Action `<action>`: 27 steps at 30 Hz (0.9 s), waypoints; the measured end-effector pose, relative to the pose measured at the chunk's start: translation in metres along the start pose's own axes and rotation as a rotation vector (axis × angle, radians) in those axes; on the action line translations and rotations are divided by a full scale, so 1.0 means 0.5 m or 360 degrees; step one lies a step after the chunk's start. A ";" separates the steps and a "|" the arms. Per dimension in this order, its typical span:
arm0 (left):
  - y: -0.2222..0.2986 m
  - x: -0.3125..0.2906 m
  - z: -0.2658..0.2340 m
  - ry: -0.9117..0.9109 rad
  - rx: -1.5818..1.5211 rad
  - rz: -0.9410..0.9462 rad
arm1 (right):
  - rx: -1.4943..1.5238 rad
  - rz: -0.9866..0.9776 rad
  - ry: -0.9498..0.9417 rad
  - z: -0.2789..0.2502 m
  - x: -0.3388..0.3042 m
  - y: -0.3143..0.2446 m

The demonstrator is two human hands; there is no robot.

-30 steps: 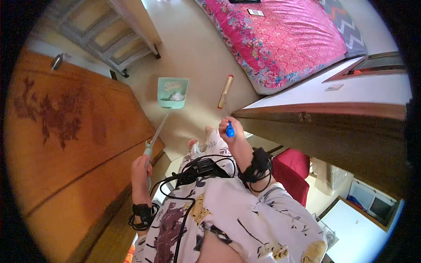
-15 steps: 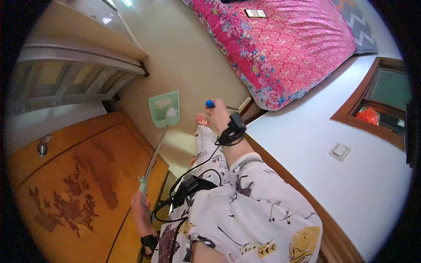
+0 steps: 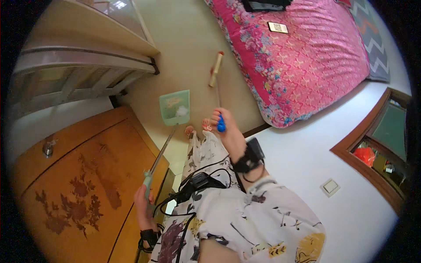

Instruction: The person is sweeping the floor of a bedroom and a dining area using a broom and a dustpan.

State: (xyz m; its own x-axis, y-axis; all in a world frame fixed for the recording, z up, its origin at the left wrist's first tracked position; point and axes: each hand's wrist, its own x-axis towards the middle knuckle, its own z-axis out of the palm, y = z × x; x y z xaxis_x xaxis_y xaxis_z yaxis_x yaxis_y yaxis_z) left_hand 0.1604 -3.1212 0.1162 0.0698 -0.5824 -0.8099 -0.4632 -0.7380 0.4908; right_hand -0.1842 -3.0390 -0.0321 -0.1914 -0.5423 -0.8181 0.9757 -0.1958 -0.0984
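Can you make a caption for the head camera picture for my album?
Left hand with a dustpan, right hand with a broom, near a pink bed.

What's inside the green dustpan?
A whitish clump lies in the dustpan, toward its right side; a printed design shows on its inner surface. Whatever is directly under the clump is covered and can't be seen.

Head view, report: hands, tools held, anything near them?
Left hand gripping pale-green plastic long-handled dustpan, whitish clump in it. Right hand gripping blue-ended stick with cream bar-shaped head. Pink floral-covered bed right of that head.
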 end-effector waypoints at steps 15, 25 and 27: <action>0.066 0.122 0.039 -0.0007 -0.0080 0.0077 | -0.0889 -0.0386 0.0205 0.117 0.117 0.048; 0.168 0.164 0.041 -0.0142 0.0028 -0.0015 | -0.0056 0.0238 -0.0371 0.237 0.285 -0.100; 0.172 0.164 0.048 -0.0139 0.0006 -0.0077 | -0.0232 0.0136 -0.0120 0.240 0.262 -0.107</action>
State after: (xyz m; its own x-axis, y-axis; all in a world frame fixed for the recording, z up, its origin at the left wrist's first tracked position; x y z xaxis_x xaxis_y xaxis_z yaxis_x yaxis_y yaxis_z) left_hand 0.1049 -3.2241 0.0841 0.0147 -0.5142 -0.8576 -0.4646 -0.7630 0.4495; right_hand -0.2745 -3.1975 -0.0662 -0.1094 -0.6125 -0.7829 0.9928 -0.0290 -0.1161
